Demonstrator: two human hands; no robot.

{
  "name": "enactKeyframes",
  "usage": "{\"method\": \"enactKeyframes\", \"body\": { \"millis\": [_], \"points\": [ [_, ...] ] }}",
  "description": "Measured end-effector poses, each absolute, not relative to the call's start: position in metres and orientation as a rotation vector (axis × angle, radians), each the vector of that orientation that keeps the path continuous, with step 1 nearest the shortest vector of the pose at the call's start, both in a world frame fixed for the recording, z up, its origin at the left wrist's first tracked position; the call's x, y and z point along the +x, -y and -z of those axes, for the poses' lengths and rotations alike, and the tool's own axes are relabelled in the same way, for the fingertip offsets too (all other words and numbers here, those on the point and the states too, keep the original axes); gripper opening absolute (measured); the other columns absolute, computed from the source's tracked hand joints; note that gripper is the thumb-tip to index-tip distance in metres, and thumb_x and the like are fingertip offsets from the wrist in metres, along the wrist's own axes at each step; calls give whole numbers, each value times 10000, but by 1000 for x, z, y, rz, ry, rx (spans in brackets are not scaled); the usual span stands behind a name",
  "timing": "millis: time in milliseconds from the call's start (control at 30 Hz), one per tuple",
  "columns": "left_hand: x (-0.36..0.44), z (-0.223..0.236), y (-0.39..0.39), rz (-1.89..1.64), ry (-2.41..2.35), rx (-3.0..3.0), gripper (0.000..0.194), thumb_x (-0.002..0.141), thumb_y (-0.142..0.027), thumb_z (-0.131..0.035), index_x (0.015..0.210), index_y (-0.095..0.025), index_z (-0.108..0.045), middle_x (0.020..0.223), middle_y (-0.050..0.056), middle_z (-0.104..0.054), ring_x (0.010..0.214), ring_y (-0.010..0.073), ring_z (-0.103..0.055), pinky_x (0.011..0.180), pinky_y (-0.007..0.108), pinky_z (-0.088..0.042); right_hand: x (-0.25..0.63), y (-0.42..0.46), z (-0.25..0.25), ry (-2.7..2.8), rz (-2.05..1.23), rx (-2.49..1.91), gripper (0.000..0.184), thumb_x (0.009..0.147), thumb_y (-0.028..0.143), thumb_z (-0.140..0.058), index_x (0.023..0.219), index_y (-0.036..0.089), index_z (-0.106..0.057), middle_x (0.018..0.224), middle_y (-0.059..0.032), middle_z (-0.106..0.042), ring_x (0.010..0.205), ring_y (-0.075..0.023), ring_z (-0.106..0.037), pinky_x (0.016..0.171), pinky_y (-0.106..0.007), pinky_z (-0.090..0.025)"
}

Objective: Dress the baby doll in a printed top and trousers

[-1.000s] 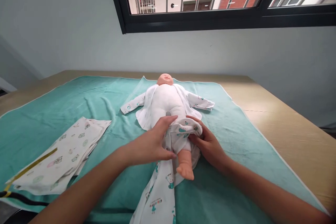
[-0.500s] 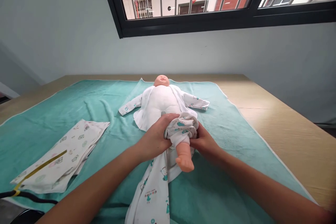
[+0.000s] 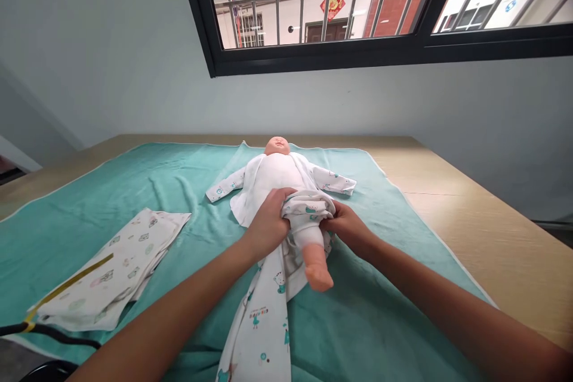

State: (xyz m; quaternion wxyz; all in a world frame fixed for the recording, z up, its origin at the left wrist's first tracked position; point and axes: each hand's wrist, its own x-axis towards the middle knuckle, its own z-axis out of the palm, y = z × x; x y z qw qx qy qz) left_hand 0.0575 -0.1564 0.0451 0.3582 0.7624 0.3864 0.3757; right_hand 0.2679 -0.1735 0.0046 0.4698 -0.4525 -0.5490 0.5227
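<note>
A baby doll (image 3: pixel 277 173) lies on its back, head away from me, in an open white printed jacket whose sleeves cover both arms. White baby trousers (image 3: pixel 308 206) are bunched around its leg on the right, with the bare foot (image 3: pixel 319 277) poking out toward me. My left hand (image 3: pixel 271 221) grips the bunched cloth on its left side, fingers closed. From the other side, my right hand (image 3: pixel 344 224) pinches the same cloth. The other trouser leg (image 3: pixel 264 322) lies flat toward me. The doll's other leg is hidden by my left hand and the cloth.
A teal blanket (image 3: pixel 394 286) covers much of the wooden table (image 3: pixel 447 191). Folded printed cloth (image 3: pixel 120 268) lies at the left, near a black cord (image 3: pixel 67 337) with a yellow strap. Behind the table are a wall and a barred window (image 3: pixel 313 12).
Both hands, with the trouser cloth, have shifted slightly up the doll's leg, and more of the white lower leg shows. The view has tilted up a little.
</note>
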Motion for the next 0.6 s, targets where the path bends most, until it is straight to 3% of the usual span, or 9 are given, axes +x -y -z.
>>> {"method": "enactKeyframes", "body": {
  "millis": [133, 267, 333, 500, 600],
  "points": [
    [56, -46, 151, -931, -1001, 2042, 628, 726, -60, -561, 1340, -170, -491, 1428, 115, -496, 1339, 253, -458, 1163, 419, -333, 272, 165, -12, 1532, -1209, -1113, 371, 667, 149, -676, 1035, 180, -632, 894, -4, -661, 839, -206, -591, 744, -332, -479],
    [56, -51, 145, -927, -1016, 1977, 483, 775, -68, -519, 1232, -209, -587, 1218, 41, -671, 1125, 221, -615, 1005, 366, -476, 268, 160, -16, 1690, -942, -1140, 539, 689, 173, -700, 1207, 219, -559, 1167, -52, -604, 1054, -250, -564, 851, -370, -477],
    [58, -53, 141, -969, -1070, 1961, 396, 782, -81, -525, 1141, -214, -629, 1110, 23, -708, 1030, 211, -645, 919, 335, -505, 266, 155, -19, 1715, -919, -1140, 502, 692, 151, -677, 1179, 223, -582, 1174, -55, -600, 1075, -257, -562, 874, -379, -473],
    [54, -61, 129, -933, -1089, 1933, 343, 771, -121, -570, 1093, -212, -651, 1090, 18, -708, 1023, 217, -638, 914, 322, -485, 280, 139, -28, 1600, -1252, -1033, 450, 684, 175, -732, 1119, 223, -627, 1078, -33, -645, 1017, -245, -585, 830, -343, -479],
    [44, -73, 125, -722, -964, 1872, 441, 738, -159, -635, 1175, -211, -630, 1173, 25, -680, 1075, 229, -620, 914, 312, -478, 294, 130, -24, 1494, -1605, -934, 382, 764, 350, -750, 1105, 212, -647, 1039, -46, -655, 952, -225, -596, 759, -309, -479]
  ]
}}
